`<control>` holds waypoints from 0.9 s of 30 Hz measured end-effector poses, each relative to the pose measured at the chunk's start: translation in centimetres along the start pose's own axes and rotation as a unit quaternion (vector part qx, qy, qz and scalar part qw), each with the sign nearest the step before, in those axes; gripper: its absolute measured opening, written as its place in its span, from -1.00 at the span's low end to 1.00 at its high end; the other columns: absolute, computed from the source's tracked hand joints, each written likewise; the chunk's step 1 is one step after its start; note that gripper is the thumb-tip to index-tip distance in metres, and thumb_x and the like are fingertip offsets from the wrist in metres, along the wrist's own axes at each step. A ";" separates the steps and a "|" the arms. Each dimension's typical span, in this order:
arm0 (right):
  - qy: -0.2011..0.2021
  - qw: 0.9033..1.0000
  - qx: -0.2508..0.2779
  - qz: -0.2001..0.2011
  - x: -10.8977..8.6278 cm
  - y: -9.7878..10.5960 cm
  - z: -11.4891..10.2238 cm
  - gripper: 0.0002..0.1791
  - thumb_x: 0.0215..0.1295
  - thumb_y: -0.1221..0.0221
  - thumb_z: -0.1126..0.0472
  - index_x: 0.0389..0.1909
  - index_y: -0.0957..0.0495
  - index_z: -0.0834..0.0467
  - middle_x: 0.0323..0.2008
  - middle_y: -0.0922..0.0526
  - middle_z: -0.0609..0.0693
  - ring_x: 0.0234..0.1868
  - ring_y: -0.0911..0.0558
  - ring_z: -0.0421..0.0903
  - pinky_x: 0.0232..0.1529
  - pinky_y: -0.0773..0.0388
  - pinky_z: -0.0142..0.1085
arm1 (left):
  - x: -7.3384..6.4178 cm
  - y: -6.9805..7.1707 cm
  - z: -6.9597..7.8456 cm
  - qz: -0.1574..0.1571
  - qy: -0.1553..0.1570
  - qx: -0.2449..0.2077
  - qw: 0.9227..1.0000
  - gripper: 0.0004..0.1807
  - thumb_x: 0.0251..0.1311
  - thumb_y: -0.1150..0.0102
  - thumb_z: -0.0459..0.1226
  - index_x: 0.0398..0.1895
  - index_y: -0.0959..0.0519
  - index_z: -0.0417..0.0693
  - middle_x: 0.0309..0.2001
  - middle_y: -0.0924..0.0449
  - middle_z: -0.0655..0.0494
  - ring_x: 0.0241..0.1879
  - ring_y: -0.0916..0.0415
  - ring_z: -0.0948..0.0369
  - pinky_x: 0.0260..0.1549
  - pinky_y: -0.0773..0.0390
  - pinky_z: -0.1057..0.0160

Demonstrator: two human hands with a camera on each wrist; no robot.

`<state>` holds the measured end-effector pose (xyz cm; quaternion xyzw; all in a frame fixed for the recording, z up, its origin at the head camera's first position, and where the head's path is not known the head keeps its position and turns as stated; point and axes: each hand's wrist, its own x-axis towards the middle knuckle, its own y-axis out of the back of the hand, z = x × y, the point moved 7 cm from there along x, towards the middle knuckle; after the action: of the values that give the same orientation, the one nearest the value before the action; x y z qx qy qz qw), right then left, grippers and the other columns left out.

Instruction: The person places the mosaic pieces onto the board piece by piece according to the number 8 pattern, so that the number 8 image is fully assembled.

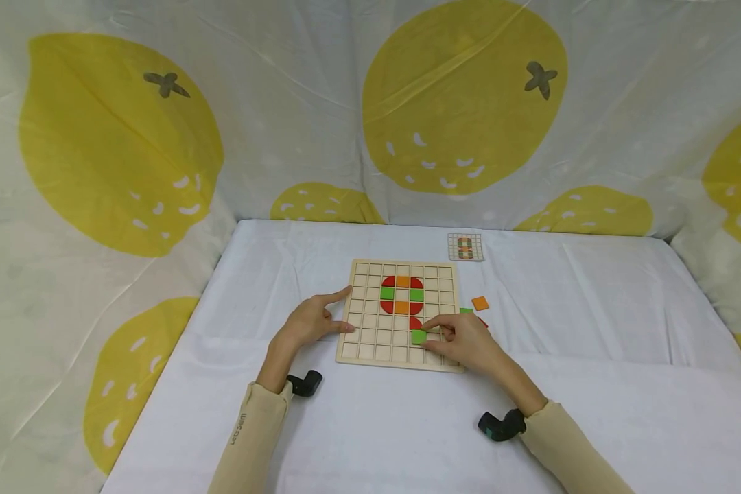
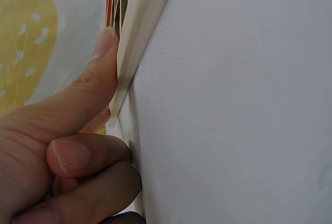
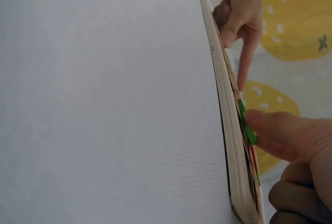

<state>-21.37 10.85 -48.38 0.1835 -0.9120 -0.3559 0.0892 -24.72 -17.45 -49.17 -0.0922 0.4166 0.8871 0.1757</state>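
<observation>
A wooden grid board (image 1: 367,336) lies on the white-covered table. My left hand (image 1: 309,322) rests at its left side, index finger and thumb spread apart and touching the edge; its other fingers are curled under in the left wrist view. Between thumb and index finger, my right hand (image 1: 466,339) pinches a green square tile (image 1: 418,337) over the lower middle of the grid. In the right wrist view this green tile (image 3: 250,135) stands tilted at the board's surface. Just above it on the grid is a red rounded piece (image 1: 415,322). Higher up, red, orange (image 1: 402,307) and green tiles form a ring.
Right of the board lie a loose orange tile (image 1: 480,303), a green piece (image 1: 466,311) and a red piece (image 1: 484,322), the last two partly hidden by the right hand. A small pattern card (image 1: 465,248) sits behind the board's right corner. Lemon-printed cloth (image 1: 309,103) hangs behind the table.
</observation>
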 end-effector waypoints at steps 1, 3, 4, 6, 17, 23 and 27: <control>-0.001 1.000 0.003 -0.001 0.0 0.0 0.0 -0.74 0.14 -0.53 0.06 -0.15 -0.80 0.01 -0.73 -0.14 -0.24 -0.64 -0.12 -0.33 -0.51 -0.06 -0.44 | 0.0 0.0 0.0 0.000 -0.001 0.000 1.000 0.01 0.09 -0.56 -0.03 0.61 -0.24 0.29 -0.66 -0.23 0.20 -0.58 -0.12 0.27 -0.49 -0.21 0.27; -0.003 1.000 0.008 -0.003 0.0 -0.1 0.1 -0.74 0.15 -0.53 0.06 -0.15 -0.80 0.00 -0.73 -0.13 -0.23 -0.64 -0.11 -0.33 -0.52 -0.05 -0.43 | 0.0 0.0 0.0 -0.001 -0.003 0.000 1.000 0.01 0.09 -0.55 -0.03 0.61 -0.24 0.28 -0.67 -0.24 0.20 -0.58 -0.12 0.27 -0.49 -0.21 0.27; -0.005 1.000 0.011 -0.004 -0.1 -0.1 0.2 -0.75 0.16 -0.52 0.06 -0.14 -0.80 -0.01 -0.72 -0.12 -0.23 -0.64 -0.11 -0.32 -0.52 -0.05 -0.43 | 0.0 0.0 0.1 -0.001 -0.003 0.000 1.000 0.01 0.09 -0.55 -0.03 0.61 -0.24 0.28 -0.67 -0.23 0.20 -0.58 -0.12 0.27 -0.49 -0.21 0.27; -0.008 1.000 0.014 -0.004 -0.1 -0.2 0.3 -0.76 0.18 -0.51 0.05 -0.14 -0.80 -0.03 -0.72 -0.11 -0.23 -0.64 -0.10 -0.32 -0.52 -0.04 -0.43 | 0.0 0.0 0.1 -0.001 -0.004 -0.001 1.000 0.01 0.09 -0.55 -0.02 0.61 -0.23 0.28 -0.67 -0.22 0.21 -0.59 -0.10 0.27 -0.50 -0.20 0.27; -0.003 1.000 0.015 0.003 -0.1 -0.6 0.1 -0.77 0.19 -0.50 0.11 -0.12 -0.82 0.00 -0.73 -0.11 -0.22 -0.64 -0.07 -0.31 -0.54 0.02 -0.43 | 0.0 0.1 0.0 0.002 -0.005 -0.008 1.000 0.01 0.08 -0.55 -0.01 0.61 -0.22 0.30 -0.69 -0.17 0.23 -0.62 -0.05 0.29 -0.53 -0.16 0.29; -0.002 1.000 0.009 0.009 -0.1 -0.7 -0.1 -0.76 0.20 -0.49 0.11 -0.11 -0.83 0.02 -0.73 -0.13 -0.21 -0.63 -0.08 -0.32 -0.54 0.01 -0.44 | 0.0 0.0 0.0 0.003 -0.007 -0.008 1.000 0.01 0.08 -0.55 0.00 0.61 -0.23 0.30 -0.69 -0.17 0.23 -0.63 -0.04 0.29 -0.53 -0.16 0.30; -0.005 1.000 0.011 0.013 -0.1 -0.6 -0.2 -0.76 0.19 -0.50 0.12 -0.12 -0.83 0.04 -0.72 -0.14 -0.21 -0.63 -0.09 -0.32 -0.54 0.00 -0.44 | 0.0 0.0 -0.1 0.004 -0.009 -0.006 1.000 0.01 0.09 -0.54 0.00 0.61 -0.22 0.29 -0.69 -0.18 0.23 -0.63 -0.05 0.29 -0.53 -0.16 0.30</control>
<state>-21.09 10.32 -48.68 0.1708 -0.9186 -0.3454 0.0872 -24.73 -17.52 -49.20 -0.0839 0.4101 0.8911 0.1752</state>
